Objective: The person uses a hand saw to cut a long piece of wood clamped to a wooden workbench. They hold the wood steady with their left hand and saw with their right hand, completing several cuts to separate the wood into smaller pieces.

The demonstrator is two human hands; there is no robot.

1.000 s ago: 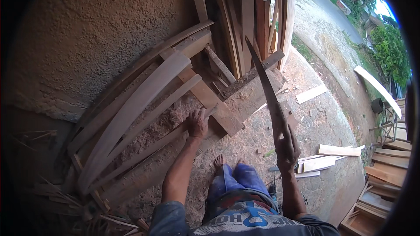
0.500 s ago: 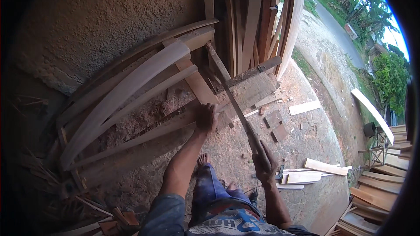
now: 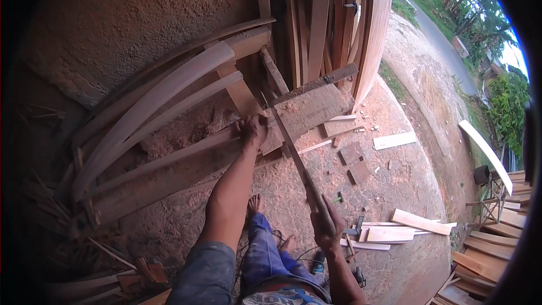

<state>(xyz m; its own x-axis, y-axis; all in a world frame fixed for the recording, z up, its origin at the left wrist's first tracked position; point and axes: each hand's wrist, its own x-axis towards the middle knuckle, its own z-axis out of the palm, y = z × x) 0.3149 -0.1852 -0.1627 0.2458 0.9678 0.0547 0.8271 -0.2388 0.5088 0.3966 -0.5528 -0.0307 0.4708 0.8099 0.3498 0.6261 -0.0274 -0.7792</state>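
My right hand (image 3: 328, 227) is wrapped round the handle end of a long handsaw (image 3: 296, 161), seen nearly edge-on. The saw's narrow blade slants away to the far left, its tip just beyond my left hand (image 3: 254, 130). That hand is closed on the near end of a brown wooden board (image 3: 240, 95), at the edge of a low wooden bench (image 3: 310, 113). Whether the blade touches the board is hard to make out. Left of the board lie a pale curved wooden piece (image 3: 161, 99) and a thinner curved strip (image 3: 189, 101).
Tall planks (image 3: 319, 22) lean by the rough wall (image 3: 141, 17). On the dusty floor lie dark wood blocks (image 3: 354, 162), a pale offcut (image 3: 394, 140) and a pile of pale boards (image 3: 389, 232). More boards (image 3: 491, 245) are stacked at the right.
The handsaw has swung leftward, its tip now farther left past the bench edge. My right hand has shifted left and slightly nearer me. My left hand has moved a little farther away and left.
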